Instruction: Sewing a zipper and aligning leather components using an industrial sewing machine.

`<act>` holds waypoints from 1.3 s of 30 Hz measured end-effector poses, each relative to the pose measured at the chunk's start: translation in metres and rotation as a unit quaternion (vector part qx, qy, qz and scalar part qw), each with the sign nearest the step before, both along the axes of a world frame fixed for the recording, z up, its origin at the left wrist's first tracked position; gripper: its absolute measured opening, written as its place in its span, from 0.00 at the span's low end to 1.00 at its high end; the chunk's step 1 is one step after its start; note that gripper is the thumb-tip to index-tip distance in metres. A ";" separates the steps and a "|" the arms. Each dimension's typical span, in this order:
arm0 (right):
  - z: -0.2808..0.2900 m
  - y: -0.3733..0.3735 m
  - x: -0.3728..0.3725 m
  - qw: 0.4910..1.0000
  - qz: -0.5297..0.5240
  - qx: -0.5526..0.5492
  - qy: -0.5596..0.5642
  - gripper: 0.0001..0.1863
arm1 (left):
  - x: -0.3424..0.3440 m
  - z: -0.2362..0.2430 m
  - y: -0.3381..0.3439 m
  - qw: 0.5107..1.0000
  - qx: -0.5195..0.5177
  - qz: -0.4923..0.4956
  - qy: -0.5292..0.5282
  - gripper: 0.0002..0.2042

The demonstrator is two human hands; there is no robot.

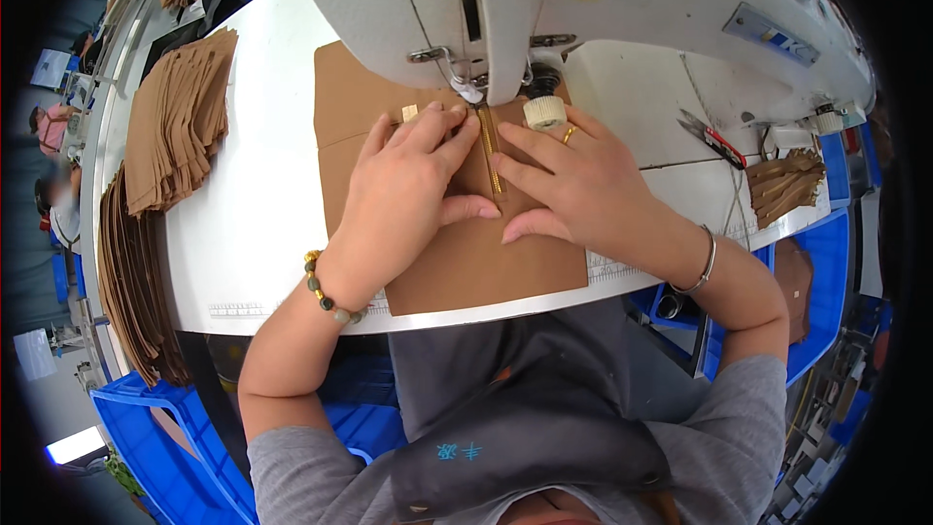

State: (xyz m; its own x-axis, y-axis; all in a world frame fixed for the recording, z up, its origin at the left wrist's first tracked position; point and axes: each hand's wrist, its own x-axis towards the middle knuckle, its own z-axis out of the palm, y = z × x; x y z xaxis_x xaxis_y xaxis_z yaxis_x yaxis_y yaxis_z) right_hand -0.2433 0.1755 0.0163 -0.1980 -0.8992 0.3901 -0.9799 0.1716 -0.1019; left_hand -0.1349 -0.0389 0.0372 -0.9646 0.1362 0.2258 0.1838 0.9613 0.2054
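A brown panel (486,277), of leather or a similar sheet, lies flat under the head of a white sewing machine (389,15). A zipper (492,160) with gold teeth runs lengthwise along its middle, below the presser foot area. My left hand (400,185) rests flat on the panel to the left of the zipper, fingertips close to the needle area. On the other side my right hand (583,175) presses the panel with fingers spread, its index and thumb near the zipper. Both thumbs point inward at the zipper's lower end. The needle itself is hidden.
Stacked brown panels (180,126) sit at the left, with more hanging over the edge (136,282). Red-handled snips (721,144) and small brown pieces (785,187) lie right. Blue bins stand below left (170,447) and right (831,282). A ruler strip (243,310) follows the front edge.
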 end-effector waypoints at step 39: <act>-0.003 -0.018 -0.025 0.998 -0.005 -0.018 -0.065 0.29 | -0.002 -0.020 0.000 0.996 0.014 0.027 0.079 0.22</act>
State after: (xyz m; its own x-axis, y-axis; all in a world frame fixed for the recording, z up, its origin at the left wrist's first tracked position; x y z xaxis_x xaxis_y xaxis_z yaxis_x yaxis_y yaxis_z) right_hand -0.2685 0.1573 0.0131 -0.2583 -0.8823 0.3934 -0.9563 0.1758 -0.2335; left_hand -0.1373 -0.0389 0.0170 -0.9222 0.0771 0.3789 0.1646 0.9650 0.2043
